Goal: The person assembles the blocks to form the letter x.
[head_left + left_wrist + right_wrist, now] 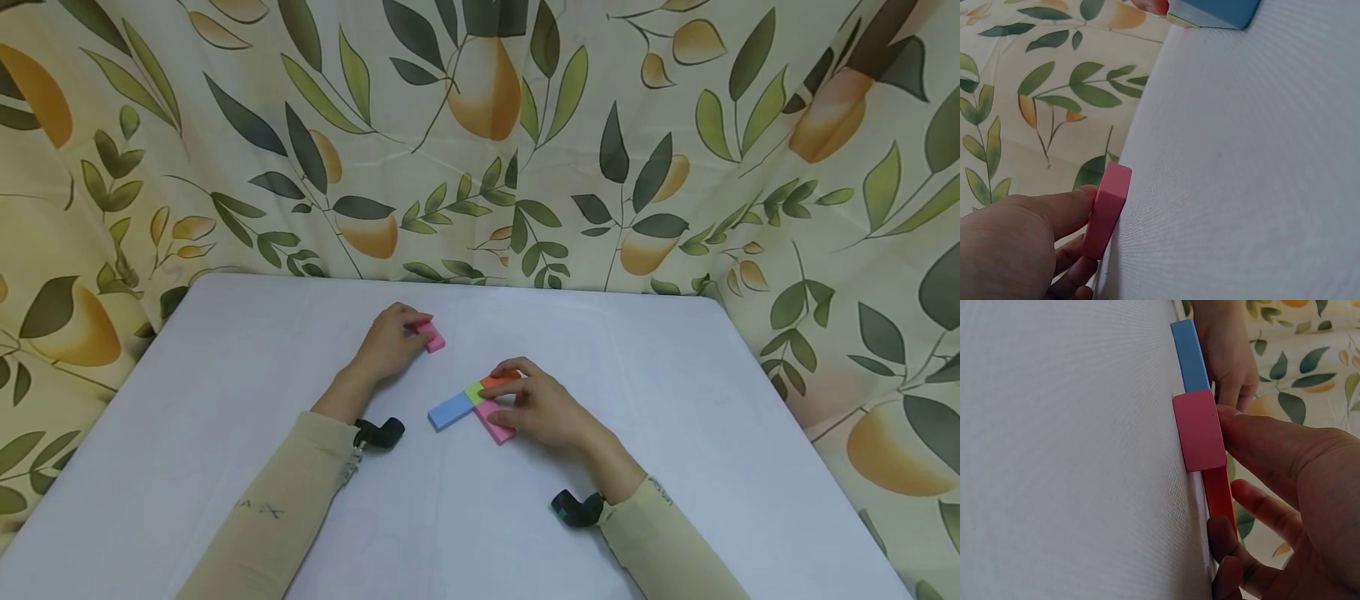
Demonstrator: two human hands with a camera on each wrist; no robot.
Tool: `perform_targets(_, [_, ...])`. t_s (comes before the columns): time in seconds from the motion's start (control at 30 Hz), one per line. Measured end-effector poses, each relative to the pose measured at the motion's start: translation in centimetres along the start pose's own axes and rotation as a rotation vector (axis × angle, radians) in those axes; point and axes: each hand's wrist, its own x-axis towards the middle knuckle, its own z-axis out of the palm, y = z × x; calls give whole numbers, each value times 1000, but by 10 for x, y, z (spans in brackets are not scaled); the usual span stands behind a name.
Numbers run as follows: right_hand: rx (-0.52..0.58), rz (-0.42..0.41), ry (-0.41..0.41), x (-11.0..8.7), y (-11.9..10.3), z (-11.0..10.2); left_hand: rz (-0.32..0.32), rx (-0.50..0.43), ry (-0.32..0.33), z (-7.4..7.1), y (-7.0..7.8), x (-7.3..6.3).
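Note:
In the head view, my left hand (390, 342) pinches a pink block (435, 340) between thumb and fingers, low over the table's far half. The left wrist view shows that pink block (1107, 209) from its narrow side. To its right on the table lies a group of touching blocks: a long blue block (452, 412), a small green block (472, 394), an orange block (491, 382) and a second pink block (499, 433). My right hand (551, 408) rests over this group with spread, slightly bent fingers. Its thumb touches the second pink block (1200, 431); other fingertips reach the orange block (1219, 494).
A white-covered table (337, 533) carries the blocks. Behind it hangs a leaf-and-fruit patterned cloth (480, 183). Black wrist cameras (381, 433) sit under both beige sleeves (277, 500).

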Motion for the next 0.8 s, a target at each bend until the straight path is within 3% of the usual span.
perform_targets(0.3, [-20, -4, -2, -1, -2, -1, -30, 10, -25, -1, 2, 0])
perform_targets(0.8, [-28, -2, -6, 0, -3, -1, -29, -9, -29, 1, 0, 0])
